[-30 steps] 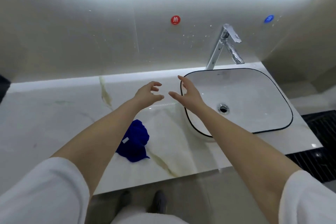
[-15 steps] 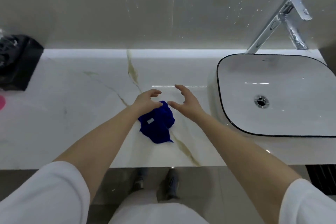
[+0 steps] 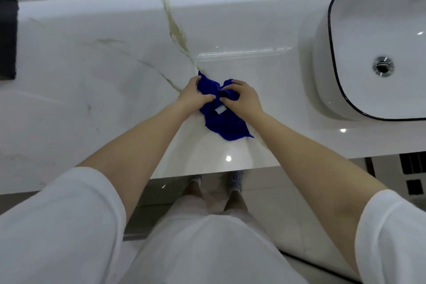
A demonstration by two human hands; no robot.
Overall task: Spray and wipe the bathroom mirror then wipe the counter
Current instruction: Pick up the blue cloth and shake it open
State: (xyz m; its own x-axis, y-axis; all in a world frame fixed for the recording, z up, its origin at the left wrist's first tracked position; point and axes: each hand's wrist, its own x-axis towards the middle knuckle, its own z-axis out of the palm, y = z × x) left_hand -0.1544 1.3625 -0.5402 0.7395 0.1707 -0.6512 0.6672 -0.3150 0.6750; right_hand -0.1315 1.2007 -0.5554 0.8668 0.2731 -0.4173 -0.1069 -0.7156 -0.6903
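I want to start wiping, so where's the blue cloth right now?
In the head view the blue cloth lies crumpled on the marble counter, left of the sink, gripped by the left hand and right hand.

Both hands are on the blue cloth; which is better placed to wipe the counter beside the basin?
Probably the right. The right hand grips the blue cloth on the side nearer the basin; the left hand holds the far side and would have to cross over.
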